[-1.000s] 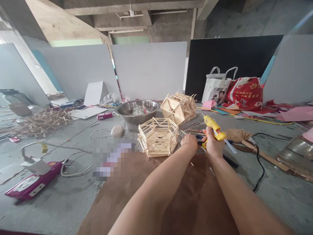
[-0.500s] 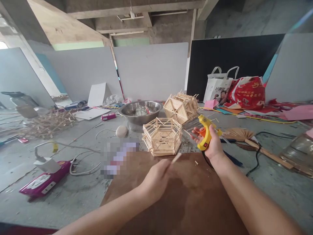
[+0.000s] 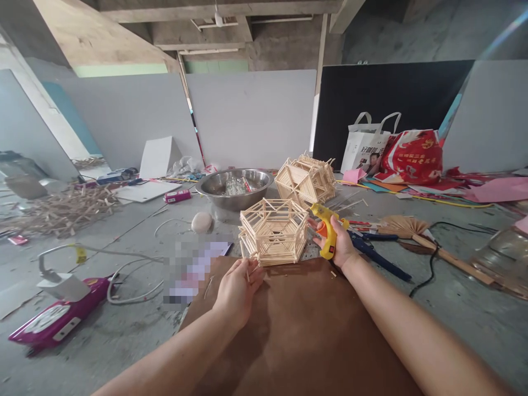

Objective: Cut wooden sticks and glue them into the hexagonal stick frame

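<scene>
A hexagonal lattice frame of thin wooden sticks [image 3: 275, 237] stands at the far edge of a brown board [image 3: 313, 324]. At its lower left corner is my left hand [image 3: 239, 286], fingers closed in a pinch on a short wooden stick [image 3: 248, 274], mostly hidden by the fingers. Whether this hand touches the frame I cannot tell. My right hand [image 3: 343, 245] grips a yellow hot glue gun [image 3: 329, 235] with an orange trigger, its nozzle close to the frame's upper right side. Behind stands a second stick lattice [image 3: 306, 180], tilted.
A metal basin [image 3: 235, 188] holding clear plastic sits behind the frame. To the left are a purple power strip [image 3: 61, 316] with a white plug, and a pile of sticks [image 3: 70, 206]. Dark blue-handled pliers [image 3: 379, 256] and a brown fan [image 3: 402, 225] lie right. Bags [image 3: 412, 157] stand behind.
My left hand has moved left with the stick, to the frame's lower left corner. My right hand has brought the glue gun left and slightly down, nearer the frame. The view has shifted a little.
</scene>
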Motion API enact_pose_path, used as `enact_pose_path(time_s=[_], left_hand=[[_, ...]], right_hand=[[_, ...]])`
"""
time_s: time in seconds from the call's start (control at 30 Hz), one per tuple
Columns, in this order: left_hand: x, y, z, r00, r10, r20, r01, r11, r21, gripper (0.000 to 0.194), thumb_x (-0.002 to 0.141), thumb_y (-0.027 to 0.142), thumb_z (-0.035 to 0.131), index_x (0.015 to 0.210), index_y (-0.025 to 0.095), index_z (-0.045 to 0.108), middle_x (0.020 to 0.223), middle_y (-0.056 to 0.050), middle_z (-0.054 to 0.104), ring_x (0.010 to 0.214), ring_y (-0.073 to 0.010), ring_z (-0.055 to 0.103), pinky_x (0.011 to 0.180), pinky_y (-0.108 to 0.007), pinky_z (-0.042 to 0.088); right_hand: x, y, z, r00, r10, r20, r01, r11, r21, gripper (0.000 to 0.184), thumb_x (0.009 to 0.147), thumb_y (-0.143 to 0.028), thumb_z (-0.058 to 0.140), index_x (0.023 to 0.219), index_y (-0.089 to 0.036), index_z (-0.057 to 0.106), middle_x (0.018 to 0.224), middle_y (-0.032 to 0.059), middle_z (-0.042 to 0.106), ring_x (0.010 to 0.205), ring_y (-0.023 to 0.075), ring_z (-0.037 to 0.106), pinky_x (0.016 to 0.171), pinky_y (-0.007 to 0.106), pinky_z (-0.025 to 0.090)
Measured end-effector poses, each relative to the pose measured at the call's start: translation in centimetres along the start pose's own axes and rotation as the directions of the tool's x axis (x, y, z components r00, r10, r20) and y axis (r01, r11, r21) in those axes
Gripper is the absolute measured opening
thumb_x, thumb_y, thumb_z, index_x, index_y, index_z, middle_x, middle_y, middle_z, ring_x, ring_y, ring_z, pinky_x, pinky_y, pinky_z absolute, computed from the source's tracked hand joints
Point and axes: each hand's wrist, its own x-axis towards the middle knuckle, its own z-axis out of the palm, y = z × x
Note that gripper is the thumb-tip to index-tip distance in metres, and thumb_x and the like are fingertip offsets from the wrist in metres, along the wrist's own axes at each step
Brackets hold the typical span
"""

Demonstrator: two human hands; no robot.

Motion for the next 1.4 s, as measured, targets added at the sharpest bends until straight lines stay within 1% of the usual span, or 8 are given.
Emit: enact_pose_path(time_s=[0.13, 0.33, 0.53, 0.77, 0.93, 1.1, 1.2, 1.4], left_hand=[[0.4, 0.0, -0.2, 1.000, -0.023, -0.013, 0.024, 0.999, 0.047, 0.010, 0.079, 0.021, 0.044, 0.077, 0.015, 0.053, 0.088, -0.008, 0.061, 0.077, -0.0161, 0.060, 0.074, -0.033, 0.047], [0.9, 0.0, -0.5, 1.000, -0.018, -0.017, 0.019, 0.996, 0.083, 0.012, 0.078, 0.024, 0.044, 0.077, 0.015, 0.053, 0.090, -0.007, 0.060, 0.077, -0.0179, 0.061, 0.075, -0.036, 0.045], [1.2, 0.2, -0.5, 1.000, -0.024, -0.015, 0.025, 0.997, 0.071, 0.009, 0.075, 0.021, 0.045, 0.069, 0.016, 0.049, 0.086, -0.004, 0.059, 0.075, -0.0183, 0.061, 0.075, -0.037, 0.044], [1.2, 1.8, -0.3, 0.998, -0.058, -0.018, 0.059, 0.998, 0.027, 0.008, 0.072, 0.022, 0.046, 0.065, 0.017, 0.047, 0.074, 0.000, 0.059, 0.072, -0.0183, 0.059, 0.065, -0.033, 0.040], [1.4, 2.3, -0.3, 0.997, -0.074, -0.017, 0.075, 0.997, 0.020, 0.012, 0.074, 0.021, 0.045, 0.064, 0.016, 0.049, 0.071, -0.001, 0.059, 0.066, -0.0166, 0.059, 0.057, -0.029, 0.039], [1.8, 1.9, -0.5, 0.995, -0.068, -0.068, 0.072, 0.995, 0.067, 0.014, 0.077, 0.017, 0.043, 0.063, 0.014, 0.048, 0.059, -0.001, 0.053, 0.053, -0.0135, 0.055, 0.053, -0.028, 0.042], [2.0, 1.9, -0.7, 0.995, -0.071, -0.076, 0.078, 0.992, 0.097, 0.014, 0.077, 0.017, 0.041, 0.064, 0.015, 0.046, 0.059, -0.002, 0.053, 0.051, -0.0136, 0.055, 0.050, -0.028, 0.042], [1.9, 2.4, -0.9, 0.996, -0.077, -0.050, 0.083, 0.988, 0.134, 0.012, 0.076, 0.019, 0.043, 0.065, 0.016, 0.046, 0.060, -0.002, 0.053, 0.054, -0.0143, 0.056, 0.051, -0.027, 0.043]], right_hand=[[0.4, 0.5, 0.0, 1.000, -0.005, 0.000, 0.005, 1.000, -0.008, 0.032, 0.064, -0.054, 0.054, 0.063, -0.022, 0.060, 0.092, 0.0004, 0.065, 0.109, 0.0214, 0.044, 0.086, 0.038, 0.032], [0.4, 0.9, 0.7, 0.998, -0.056, -0.014, 0.057, 0.998, 0.024, 0.025, 0.061, -0.046, 0.062, 0.070, -0.023, 0.062, 0.080, -0.0015, 0.065, 0.091, 0.0179, 0.055, 0.073, 0.026, 0.041], [0.1, 0.6, 1.0, 0.999, -0.049, 0.023, 0.048, 0.998, 0.047, 0.029, 0.063, -0.049, 0.059, 0.075, -0.023, 0.062, 0.081, -0.0006, 0.064, 0.088, 0.0186, 0.055, 0.065, 0.027, 0.044], [-0.8, -0.7, 1.4, 0.998, -0.064, 0.029, 0.063, 0.997, 0.043, 0.033, 0.065, -0.053, 0.054, 0.059, -0.021, 0.058, 0.087, 0.0026, 0.065, 0.092, 0.0214, 0.055, 0.063, 0.029, 0.046], [-1.5, -0.9, 1.6, 0.992, -0.074, -0.107, 0.075, 0.997, 0.003, 0.030, 0.064, -0.050, 0.056, 0.057, -0.021, 0.057, 0.080, 0.0015, 0.066, 0.074, 0.0184, 0.061, 0.052, 0.026, 0.046], [-1.9, 0.0, 2.1, 0.945, -0.128, -0.301, 0.124, 0.992, -0.033, 0.025, 0.063, -0.042, 0.061, 0.077, -0.021, 0.060, 0.074, -0.0019, 0.067, 0.049, 0.0097, 0.057, 0.038, 0.020, 0.041], [-2.2, 0.3, 2.5, 0.924, -0.158, -0.347, 0.153, 0.987, -0.040, 0.027, 0.062, -0.042, 0.061, 0.078, -0.020, 0.060, 0.072, -0.0009, 0.066, 0.047, 0.0098, 0.056, 0.035, 0.020, 0.039], [-2.5, 0.2, 2.5, 0.905, -0.184, -0.384, 0.175, 0.983, -0.059, 0.024, 0.063, -0.042, 0.059, 0.067, -0.019, 0.058, 0.057, -0.0008, 0.062, 0.047, 0.0130, 0.056, 0.037, 0.023, 0.039]])
